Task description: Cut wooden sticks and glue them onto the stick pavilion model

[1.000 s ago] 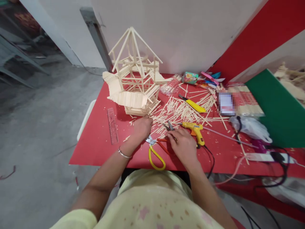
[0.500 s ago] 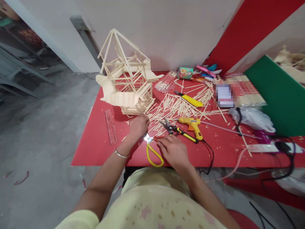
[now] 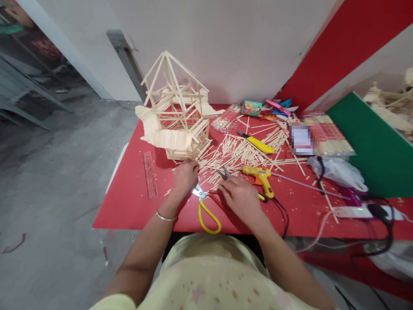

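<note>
The left hand (image 3: 186, 175) curls at six o'clock of the stick model (image 3: 174, 138); I cannot tell if it pinches anything. The right hand (image 3: 242, 194) bends over the pliers (image 3: 227, 172), closure hidden. Gripping clear of the scissors (image 3: 203, 195) at nine o'clock seems wise. Half a second ago, the pliers lay uncovered.

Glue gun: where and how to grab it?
Best by the handle, coming from the near right: it slants toward the table's near edge, while the glue gun's nozzle points left and the right hand sits close on that side. Watch the black cord at the handle's end.
</note>
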`<action>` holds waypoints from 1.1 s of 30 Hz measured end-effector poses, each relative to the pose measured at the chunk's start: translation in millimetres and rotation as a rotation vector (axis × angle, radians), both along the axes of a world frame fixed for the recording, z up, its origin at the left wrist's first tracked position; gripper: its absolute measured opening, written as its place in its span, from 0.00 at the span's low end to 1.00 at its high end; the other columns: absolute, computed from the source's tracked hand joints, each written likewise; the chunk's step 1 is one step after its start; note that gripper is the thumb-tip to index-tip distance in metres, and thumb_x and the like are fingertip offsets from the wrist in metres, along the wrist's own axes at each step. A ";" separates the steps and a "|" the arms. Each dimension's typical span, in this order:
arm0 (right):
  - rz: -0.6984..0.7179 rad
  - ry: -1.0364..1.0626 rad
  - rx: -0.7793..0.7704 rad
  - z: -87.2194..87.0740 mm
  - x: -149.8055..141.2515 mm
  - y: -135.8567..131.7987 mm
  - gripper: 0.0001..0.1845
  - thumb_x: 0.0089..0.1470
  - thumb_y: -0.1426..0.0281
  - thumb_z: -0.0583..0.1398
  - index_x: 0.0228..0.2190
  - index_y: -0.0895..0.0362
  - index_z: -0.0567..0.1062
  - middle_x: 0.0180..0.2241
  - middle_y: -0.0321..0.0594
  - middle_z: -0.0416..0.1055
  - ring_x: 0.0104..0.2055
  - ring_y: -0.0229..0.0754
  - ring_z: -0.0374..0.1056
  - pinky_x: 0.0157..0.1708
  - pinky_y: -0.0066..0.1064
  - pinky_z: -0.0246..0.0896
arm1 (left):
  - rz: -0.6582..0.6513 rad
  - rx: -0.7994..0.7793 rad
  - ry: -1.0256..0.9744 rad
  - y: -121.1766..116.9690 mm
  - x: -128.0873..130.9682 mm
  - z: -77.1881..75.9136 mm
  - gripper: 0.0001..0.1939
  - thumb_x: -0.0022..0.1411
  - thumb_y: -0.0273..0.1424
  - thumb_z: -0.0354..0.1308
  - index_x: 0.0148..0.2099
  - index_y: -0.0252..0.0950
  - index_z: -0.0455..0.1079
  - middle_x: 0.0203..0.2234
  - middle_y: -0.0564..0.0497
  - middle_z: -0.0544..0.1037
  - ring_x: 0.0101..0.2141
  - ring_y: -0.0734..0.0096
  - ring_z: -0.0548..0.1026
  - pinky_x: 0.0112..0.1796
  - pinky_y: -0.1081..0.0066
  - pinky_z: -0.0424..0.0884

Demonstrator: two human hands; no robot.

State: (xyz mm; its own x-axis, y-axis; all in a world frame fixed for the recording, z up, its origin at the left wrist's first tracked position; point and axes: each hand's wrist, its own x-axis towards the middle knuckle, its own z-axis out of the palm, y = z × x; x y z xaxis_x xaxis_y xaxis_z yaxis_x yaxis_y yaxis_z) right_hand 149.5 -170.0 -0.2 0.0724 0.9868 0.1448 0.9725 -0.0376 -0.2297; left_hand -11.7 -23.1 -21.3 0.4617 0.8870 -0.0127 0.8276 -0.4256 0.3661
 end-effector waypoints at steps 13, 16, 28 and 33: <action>0.155 -0.211 -0.242 24.8 28.9 111.8 0.17 0.64 0.66 0.51 0.40 0.54 0.79 0.39 0.42 0.76 0.42 0.42 0.70 0.34 0.31 0.52 | 0.005 -0.005 0.028 -0.6 -5.6 -5.5 0.16 0.69 0.37 0.46 0.42 0.42 0.76 0.43 0.47 0.75 0.40 0.65 0.73 0.36 0.69 0.62; 0.196 -0.268 -0.280 13.0 22.6 129.0 0.17 0.64 0.65 0.51 0.40 0.56 0.79 0.37 0.47 0.77 0.40 0.45 0.71 0.34 0.32 0.52 | 0.008 -0.013 0.066 -1.2 -6.0 -7.9 0.17 0.70 0.37 0.45 0.43 0.41 0.76 0.45 0.45 0.75 0.40 0.64 0.73 0.36 0.68 0.62; 0.385 -0.387 -0.294 -2.2 26.6 148.2 0.16 0.64 0.68 0.50 0.43 0.56 0.77 0.38 0.48 0.75 0.39 0.46 0.70 0.33 0.32 0.52 | 0.037 0.006 0.067 -1.4 -9.0 -4.2 0.17 0.69 0.35 0.45 0.39 0.40 0.76 0.40 0.46 0.76 0.37 0.65 0.75 0.33 0.68 0.62; 0.433 -0.402 -0.269 -4.2 27.4 149.0 0.16 0.64 0.69 0.50 0.41 0.58 0.77 0.38 0.49 0.74 0.38 0.46 0.69 0.31 0.31 0.50 | 0.093 0.011 0.087 0.2 -11.5 0.6 0.17 0.69 0.35 0.45 0.39 0.40 0.76 0.38 0.46 0.77 0.37 0.65 0.75 0.32 0.69 0.61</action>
State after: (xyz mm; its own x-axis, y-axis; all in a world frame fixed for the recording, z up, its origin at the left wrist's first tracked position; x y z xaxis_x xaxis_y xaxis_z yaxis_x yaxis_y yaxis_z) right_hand 176.9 -21.0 -4.4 -0.3485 0.9202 -0.1782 0.9208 0.3717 0.1183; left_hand -23.3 -22.9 -20.7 0.3749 0.9262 -0.0394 0.8922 -0.3490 0.2867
